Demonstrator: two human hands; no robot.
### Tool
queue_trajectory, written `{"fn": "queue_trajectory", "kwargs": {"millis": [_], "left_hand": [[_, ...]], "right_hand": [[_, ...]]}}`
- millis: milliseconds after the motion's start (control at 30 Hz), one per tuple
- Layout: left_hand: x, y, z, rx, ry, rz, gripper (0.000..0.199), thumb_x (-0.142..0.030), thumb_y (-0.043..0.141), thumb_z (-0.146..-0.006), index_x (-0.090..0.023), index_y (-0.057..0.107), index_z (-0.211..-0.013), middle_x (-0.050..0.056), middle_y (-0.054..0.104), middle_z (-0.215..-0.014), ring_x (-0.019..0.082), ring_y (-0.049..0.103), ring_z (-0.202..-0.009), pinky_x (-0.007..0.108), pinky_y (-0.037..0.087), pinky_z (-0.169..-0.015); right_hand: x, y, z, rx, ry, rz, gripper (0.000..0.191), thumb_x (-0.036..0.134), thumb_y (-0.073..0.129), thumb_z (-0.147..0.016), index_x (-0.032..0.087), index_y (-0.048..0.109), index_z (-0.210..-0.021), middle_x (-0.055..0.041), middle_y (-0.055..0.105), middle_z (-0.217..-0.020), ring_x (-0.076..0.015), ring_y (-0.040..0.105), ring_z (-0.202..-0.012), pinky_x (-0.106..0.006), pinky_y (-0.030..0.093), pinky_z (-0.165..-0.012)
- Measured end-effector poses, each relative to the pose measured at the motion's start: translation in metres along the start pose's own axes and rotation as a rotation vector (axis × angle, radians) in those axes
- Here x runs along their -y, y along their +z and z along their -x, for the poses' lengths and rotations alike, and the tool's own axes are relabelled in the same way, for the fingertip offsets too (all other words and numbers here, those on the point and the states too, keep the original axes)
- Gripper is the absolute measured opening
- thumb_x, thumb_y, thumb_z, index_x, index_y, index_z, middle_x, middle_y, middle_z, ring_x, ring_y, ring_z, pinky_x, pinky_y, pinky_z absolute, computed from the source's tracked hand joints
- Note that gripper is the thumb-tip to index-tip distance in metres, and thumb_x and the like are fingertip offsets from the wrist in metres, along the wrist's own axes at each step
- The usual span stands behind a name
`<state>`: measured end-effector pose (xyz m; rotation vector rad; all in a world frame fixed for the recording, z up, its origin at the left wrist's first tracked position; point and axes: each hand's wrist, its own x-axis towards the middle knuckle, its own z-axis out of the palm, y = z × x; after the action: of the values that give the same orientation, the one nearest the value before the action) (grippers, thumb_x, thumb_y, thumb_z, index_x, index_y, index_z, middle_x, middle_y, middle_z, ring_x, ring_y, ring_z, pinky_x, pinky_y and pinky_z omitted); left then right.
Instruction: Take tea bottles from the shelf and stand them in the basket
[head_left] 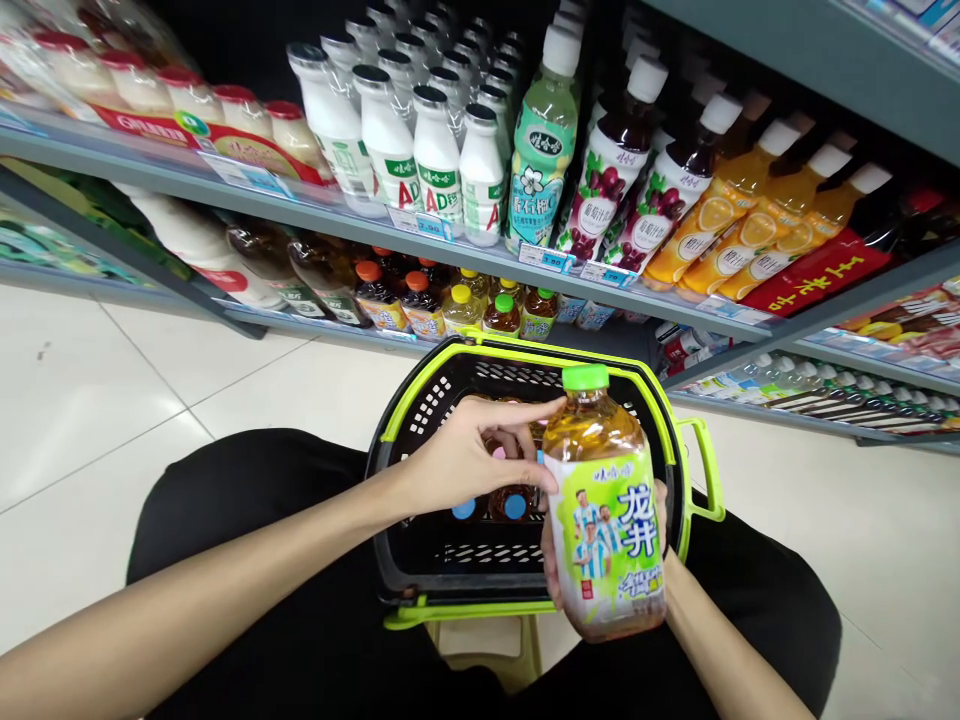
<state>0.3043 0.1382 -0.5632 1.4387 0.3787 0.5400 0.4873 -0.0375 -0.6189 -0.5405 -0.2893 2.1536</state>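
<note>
A bottle of tea [600,510] with a green cap and a green-and-white label is held upright, slightly tilted, over the front right part of a shopping basket [409,590]. My right hand [553,565] wraps round it from behind, mostly hidden, with fingertips showing at its left side. At the bottle's upper left side, my left hand [495,445] grips with thumb and index finger, the other fingers curled. Inside the black basket with lime-green rim and handles lie several bottles, two showing blue caps [515,507]; my left hand partly covers them.
Ahead, a grey shelf [480,250] bears white milk-drink bottles [439,165], grape juice [604,170] and orange juice [712,215]. On the lower shelf stand more tea bottles [502,312]. A pale stool [487,640] shows below the basket, on the tiled floor [112,400].
</note>
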Motion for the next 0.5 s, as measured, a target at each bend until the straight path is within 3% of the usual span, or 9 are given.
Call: {"fn": "queue_trajectory", "kwargs": {"millis": [100,233,400,500], "left_hand": [[0.009,0.004,-0.006,-0.091,-0.189,0.073,0.077,-0.033,0.095,-0.068,-0.011,0.068,-0.137,0.000,0.067,-0.063,0.011,0.055,-0.056,0.021,0.043,-0.051],[0.018,0.004,-0.013,-0.116,-0.327,0.107,0.085,-0.042,0.093,-0.070,-0.008,0.063,-0.142,0.003,0.068,-0.063,0.011,0.051,-0.051,0.021,0.035,-0.045],[0.017,0.005,-0.017,-0.153,-0.415,0.212,0.089,-0.043,0.097,-0.065,-0.008,0.062,-0.139,0.015,0.075,-0.108,0.009,0.056,-0.062,0.017,0.032,-0.042],[0.017,0.007,-0.018,-0.138,-0.399,0.221,0.084,-0.053,0.089,-0.073,-0.010,0.059,-0.138,0.011,0.073,-0.102,0.010,0.056,-0.062,0.019,0.035,-0.044]], "right_hand": [[0.000,0.008,-0.008,0.041,-0.007,-0.098,0.106,0.100,0.041,-0.062,0.016,0.065,-0.121,-0.0152,0.072,-0.097,-0.0311,0.073,-0.080,-0.044,0.056,-0.073],[-0.003,0.005,-0.017,0.014,-0.021,-0.085,0.104,0.100,0.037,-0.062,0.018,0.063,-0.119,-0.0117,0.072,-0.089,-0.0275,0.071,-0.071,-0.042,0.056,-0.068],[-0.001,0.008,-0.019,-0.059,-0.038,-0.090,0.105,0.101,0.026,-0.066,0.019,0.061,-0.121,-0.0113,0.072,-0.090,-0.0290,0.071,-0.074,-0.044,0.055,-0.067],[0.004,0.016,-0.018,-0.187,-0.094,0.083,0.103,0.097,0.024,-0.073,0.016,0.063,-0.124,-0.0122,0.071,-0.091,-0.0291,0.070,-0.074,-0.045,0.056,-0.065]]}}
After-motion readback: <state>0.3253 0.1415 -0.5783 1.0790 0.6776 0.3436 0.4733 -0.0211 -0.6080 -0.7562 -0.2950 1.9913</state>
